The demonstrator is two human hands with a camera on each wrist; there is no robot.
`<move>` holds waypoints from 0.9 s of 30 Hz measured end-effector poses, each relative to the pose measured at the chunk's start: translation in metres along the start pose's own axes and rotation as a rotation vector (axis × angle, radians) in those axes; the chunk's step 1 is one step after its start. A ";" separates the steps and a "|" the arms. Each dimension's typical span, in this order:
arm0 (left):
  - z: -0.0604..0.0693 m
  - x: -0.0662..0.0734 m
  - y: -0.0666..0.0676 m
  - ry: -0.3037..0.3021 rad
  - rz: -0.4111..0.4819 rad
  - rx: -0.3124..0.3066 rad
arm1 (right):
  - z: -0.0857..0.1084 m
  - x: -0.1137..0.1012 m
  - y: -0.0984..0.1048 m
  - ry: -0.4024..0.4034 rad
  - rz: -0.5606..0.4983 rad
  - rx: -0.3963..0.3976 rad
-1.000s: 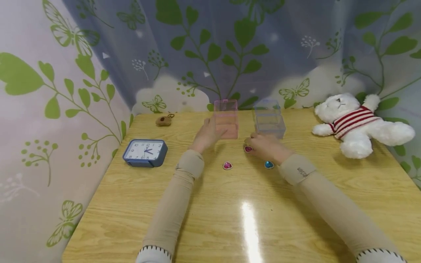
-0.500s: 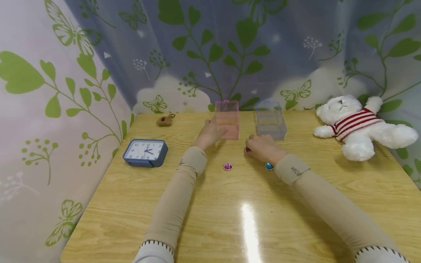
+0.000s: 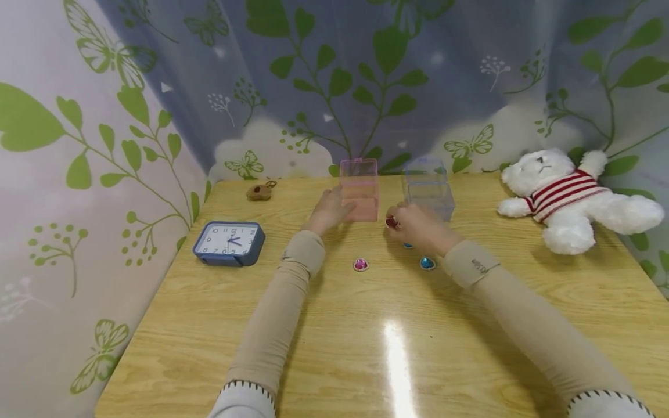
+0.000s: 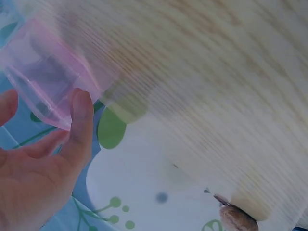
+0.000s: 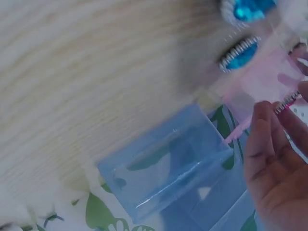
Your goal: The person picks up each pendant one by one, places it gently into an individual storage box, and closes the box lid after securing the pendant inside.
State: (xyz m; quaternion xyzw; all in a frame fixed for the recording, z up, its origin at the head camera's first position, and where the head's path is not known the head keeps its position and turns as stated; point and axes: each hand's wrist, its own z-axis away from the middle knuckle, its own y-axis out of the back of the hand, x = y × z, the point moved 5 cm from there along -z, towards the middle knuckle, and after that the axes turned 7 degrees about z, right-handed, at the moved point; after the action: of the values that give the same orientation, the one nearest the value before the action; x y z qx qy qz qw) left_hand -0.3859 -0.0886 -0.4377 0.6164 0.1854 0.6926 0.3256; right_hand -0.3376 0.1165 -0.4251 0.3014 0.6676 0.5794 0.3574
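My right hand pinches a red heart-shaped gem with a silvery beaded edge, just above the table; the right wrist view shows the gem between its fingertips. Beside the clear pink box, with its lid up, is my left hand. In the left wrist view its fingers are extended around the pink box, seemingly touching it. A clear blue box, also with lid raised, stands behind my right hand. On the table lie a pink heart gem and two blue heart gems, one partly hidden by the right hand.
A blue alarm clock stands at the left of the wooden table. A small brown trinket lies at the back left. On the right sits a white teddy bear in a striped sweater. Patterned curtain closes off the back.
My right hand has taken hold of the red gem, lifted it and moved slightly toward the boxes, uncovering a second blue gem. My left hand stays beside the pink box.
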 end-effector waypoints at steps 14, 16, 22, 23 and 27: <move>0.005 -0.001 0.002 0.032 0.011 -0.012 | -0.014 0.008 0.025 -0.047 -0.165 0.127; 0.004 -0.001 0.002 0.019 0.011 -0.006 | -0.018 0.008 0.027 -0.060 -0.194 0.118; 0.003 -0.001 0.002 -0.014 -0.005 0.005 | -0.035 0.003 0.035 -0.046 -0.221 0.152; 0.002 -0.001 0.002 -0.017 -0.005 0.008 | -0.038 0.002 0.036 -0.042 -0.223 0.160; 0.001 0.002 0.001 -0.030 -0.017 0.013 | -0.047 0.000 0.039 -0.043 -0.244 0.160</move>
State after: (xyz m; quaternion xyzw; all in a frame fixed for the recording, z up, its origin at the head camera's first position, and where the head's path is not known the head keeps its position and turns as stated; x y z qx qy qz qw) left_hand -0.3854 -0.0885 -0.4355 0.6273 0.1903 0.6792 0.3302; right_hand -0.3771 0.0963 -0.3833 0.2578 0.7355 0.4698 0.4145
